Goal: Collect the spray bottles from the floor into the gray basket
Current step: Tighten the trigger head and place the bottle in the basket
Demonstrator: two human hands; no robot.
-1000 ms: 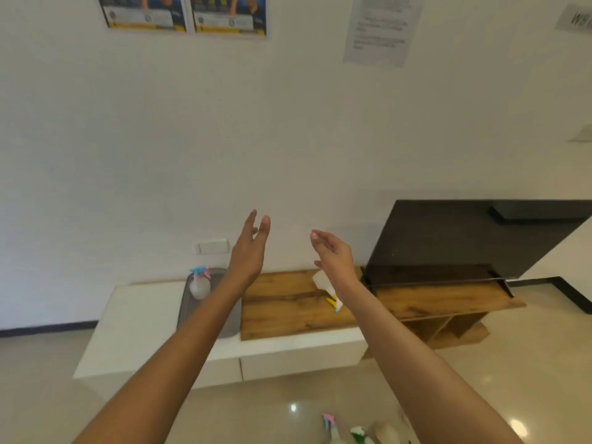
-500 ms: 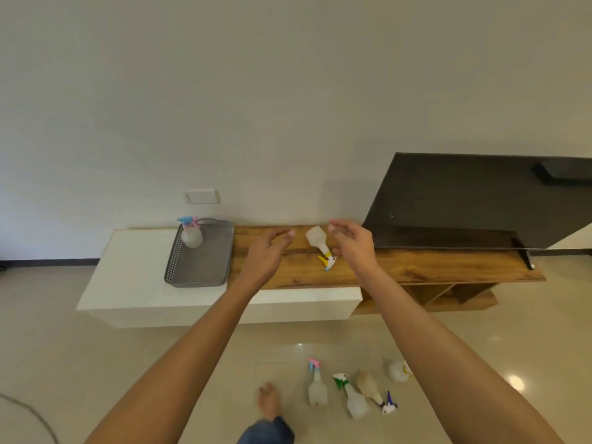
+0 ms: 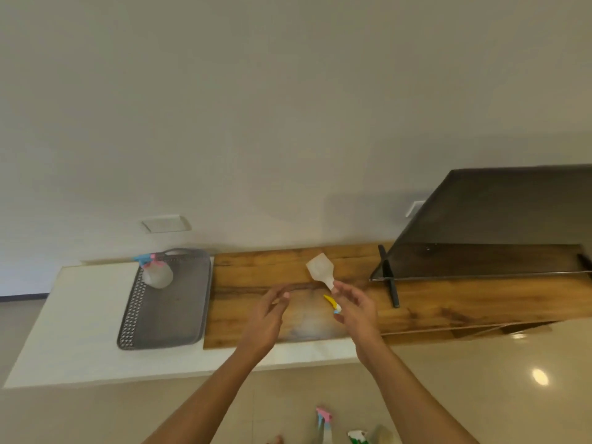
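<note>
The gray basket sits on the white part of a low cabinet, holding one clear spray bottle with a blue and pink head at its far end. Another clear spray bottle with a yellow trigger lies on the wooden cabinet top. My right hand hovers just in front of it with loosely curled fingers, and whether it touches the bottle I cannot tell. My left hand is held beside it, fingers relaxed and holding nothing. More spray bottles show on the floor at the bottom edge, one pink-headed and one green-headed.
A dark flat screen stands on the wooden top to the right, its black foot close to the yellow-trigger bottle. The white cabinet section extends left of the basket. Glossy beige floor lies in front.
Both hands have come down from in front of the wall to just above the wooden top. My view has tilted down and drawn closer to the cabinet. The bottles have not moved.
</note>
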